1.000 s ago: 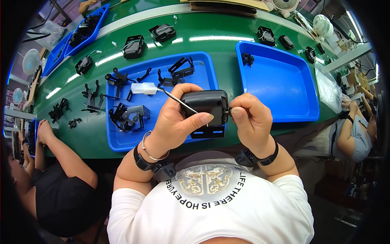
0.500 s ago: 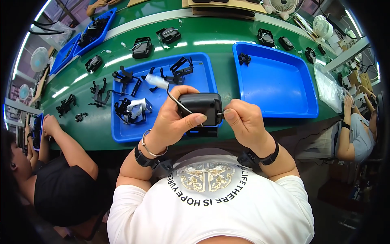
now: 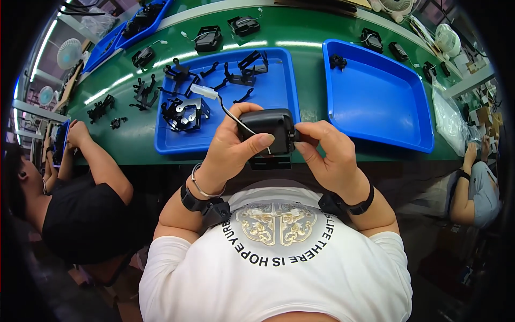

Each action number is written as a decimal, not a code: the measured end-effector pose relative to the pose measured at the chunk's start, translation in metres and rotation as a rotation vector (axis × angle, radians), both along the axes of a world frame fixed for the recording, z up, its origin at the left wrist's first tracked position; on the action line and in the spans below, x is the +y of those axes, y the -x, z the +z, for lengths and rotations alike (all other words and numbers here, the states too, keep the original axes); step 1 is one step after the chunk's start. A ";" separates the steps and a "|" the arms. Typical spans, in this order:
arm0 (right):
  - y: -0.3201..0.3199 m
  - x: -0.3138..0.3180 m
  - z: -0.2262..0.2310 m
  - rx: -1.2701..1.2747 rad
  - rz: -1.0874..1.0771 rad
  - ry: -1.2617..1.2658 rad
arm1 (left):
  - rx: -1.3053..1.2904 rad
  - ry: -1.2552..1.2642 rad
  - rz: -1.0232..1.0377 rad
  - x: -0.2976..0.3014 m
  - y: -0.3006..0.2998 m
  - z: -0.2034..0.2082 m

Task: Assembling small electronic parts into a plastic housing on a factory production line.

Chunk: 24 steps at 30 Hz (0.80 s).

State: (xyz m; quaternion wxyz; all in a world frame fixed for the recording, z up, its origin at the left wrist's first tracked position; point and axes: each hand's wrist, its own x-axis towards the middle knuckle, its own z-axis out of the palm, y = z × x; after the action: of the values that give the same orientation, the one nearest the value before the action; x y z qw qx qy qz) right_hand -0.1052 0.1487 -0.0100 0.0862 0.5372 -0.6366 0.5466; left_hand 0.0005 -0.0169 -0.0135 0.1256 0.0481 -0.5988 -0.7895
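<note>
Above the table's near edge, my left hand (image 3: 228, 153) grips a black boxy device (image 3: 276, 124) with rounded corners, its thumb across the front. A thin cable runs over that thumb up to a white plug (image 3: 205, 91). Below the device's body a black metal bracket (image 3: 271, 162) shows. My right hand (image 3: 335, 158) is closed in a pinch at the device's right side, thumb and forefinger on a small black knob (image 3: 296, 135), mostly hidden by the fingertips.
Behind my left hand lies a blue tray (image 3: 292, 80) with several black brackets (image 3: 241, 75). Another blue tray (image 3: 375, 115) at right holds a small black part (image 3: 337, 62). Several similar devices (image 3: 208, 38) line the green table (image 3: 123, 86). A person (image 3: 86, 198) works at left.
My right hand has gone from curled fingers to a straighter pinch at the device's side. The table and trays appear higher in the picture and slightly to the right.
</note>
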 end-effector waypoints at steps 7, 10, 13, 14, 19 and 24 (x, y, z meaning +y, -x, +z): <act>0.009 0.015 -0.004 0.040 -0.027 -0.144 | 0.031 0.066 -0.043 0.007 0.002 -0.001; 0.003 0.011 -0.005 -0.060 -0.016 -0.096 | 0.030 0.038 -0.029 0.008 0.002 -0.002; -0.002 0.006 -0.006 -0.221 -0.030 0.043 | 0.012 0.063 -0.020 0.006 0.001 -0.003; 0.003 0.007 -0.009 -0.139 -0.038 -0.038 | 0.010 0.061 -0.018 0.006 0.001 -0.003; 0.008 0.010 -0.004 -0.119 0.013 -0.146 | 0.041 0.085 0.028 0.004 0.002 -0.003; 0.009 0.006 -0.010 -0.009 -0.050 -0.322 | 0.023 0.052 0.042 0.002 0.003 -0.005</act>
State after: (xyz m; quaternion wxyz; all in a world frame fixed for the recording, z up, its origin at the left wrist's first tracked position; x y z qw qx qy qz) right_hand -0.1138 0.1551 -0.0204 0.0097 0.5258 -0.7293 0.4377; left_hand -0.0027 -0.0147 -0.0181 0.1503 0.0484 -0.6166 -0.7713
